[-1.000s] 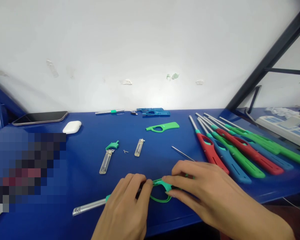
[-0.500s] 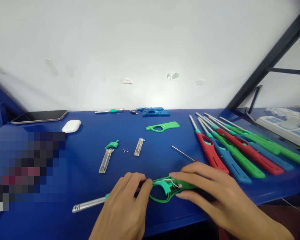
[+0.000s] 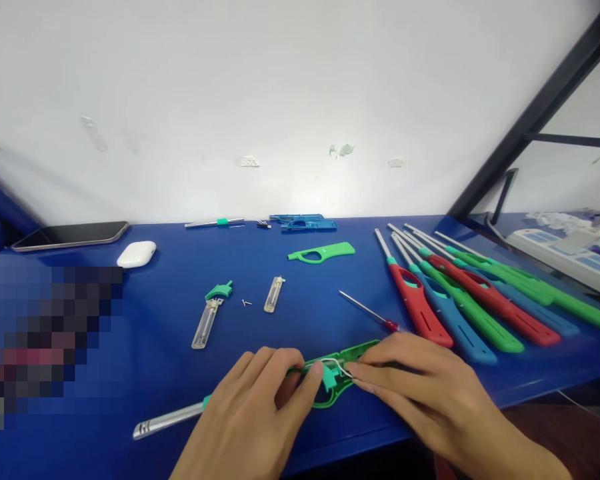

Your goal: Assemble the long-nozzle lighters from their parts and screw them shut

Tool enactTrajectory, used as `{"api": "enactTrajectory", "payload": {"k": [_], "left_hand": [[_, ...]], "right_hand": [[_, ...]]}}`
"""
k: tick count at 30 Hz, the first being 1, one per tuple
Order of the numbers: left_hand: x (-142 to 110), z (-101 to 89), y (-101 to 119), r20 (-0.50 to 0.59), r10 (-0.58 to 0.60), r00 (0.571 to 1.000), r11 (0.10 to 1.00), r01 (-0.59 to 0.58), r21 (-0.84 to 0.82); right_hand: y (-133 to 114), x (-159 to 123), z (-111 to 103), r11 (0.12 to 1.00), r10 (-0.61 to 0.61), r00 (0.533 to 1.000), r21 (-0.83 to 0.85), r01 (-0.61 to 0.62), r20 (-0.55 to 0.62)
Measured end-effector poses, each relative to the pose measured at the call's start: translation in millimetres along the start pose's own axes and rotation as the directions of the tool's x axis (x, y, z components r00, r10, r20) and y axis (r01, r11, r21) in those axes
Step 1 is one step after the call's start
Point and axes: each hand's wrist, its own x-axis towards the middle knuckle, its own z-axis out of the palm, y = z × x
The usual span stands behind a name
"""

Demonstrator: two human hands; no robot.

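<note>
An opened green lighter casing point(image 3: 365, 349) lies near the table's front edge. Inside it sit a teal trigger point(image 3: 329, 379) and a thin white wire point(image 3: 337, 364). My left hand point(image 3: 253, 400) grips the lighter's front end, its thumb pressing by the trigger; a metal tube point(image 3: 170, 419) sticks out to the left beneath it. With closed fingertips, my right hand point(image 3: 425, 390) pinches the end of the white wire inside the casing. The matching green shell half point(image 3: 336, 251) rests farther back. Two clear fuel tanks, one here point(image 3: 273, 295) and one here beside a loose teal trigger point(image 3: 219, 290), lie beyond my left hand.
Several assembled lighters point(image 3: 460, 303) fan out at right, next to a screwdriver point(image 3: 365, 308). Small screws point(image 3: 247, 303) lie mid-table. Blue shell halves point(image 3: 307, 224) and a metal tube with wires point(image 3: 215, 223) are along the wall. A phone point(image 3: 73, 235) and white earbud case point(image 3: 137, 254) stand left.
My right fingers have moved off the casing's rear onto the wire end, uncovering more of the shell. My left thumb has shifted right toward the trigger. The view has shifted slightly.
</note>
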Motion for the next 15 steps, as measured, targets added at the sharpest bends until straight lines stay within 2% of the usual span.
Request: {"api": "enactTrajectory", "payload": {"k": [5,9,15], "left_hand": [[1.1,-2.4,0.3,0.004,0.037,0.999,0.997,-0.037,0.062],[2.1,-1.8,2.1,0.023,0.055,0.998,0.996,-0.056,0.074],[8.6,-3.7,2.0,-0.026,0.071,0.997,0.994,-0.069,0.089]], "right_hand": [[-4.9,4.4,-1.2,1.000,0.001,1.000,0.021,0.000,-0.003],[-5.7,5.7,-1.7,0.998,0.030,0.998,0.052,-0.032,0.047],[-4.1,4.7,1.9,0.997,0.060,0.992,0.048,-0.066,0.114]]}}
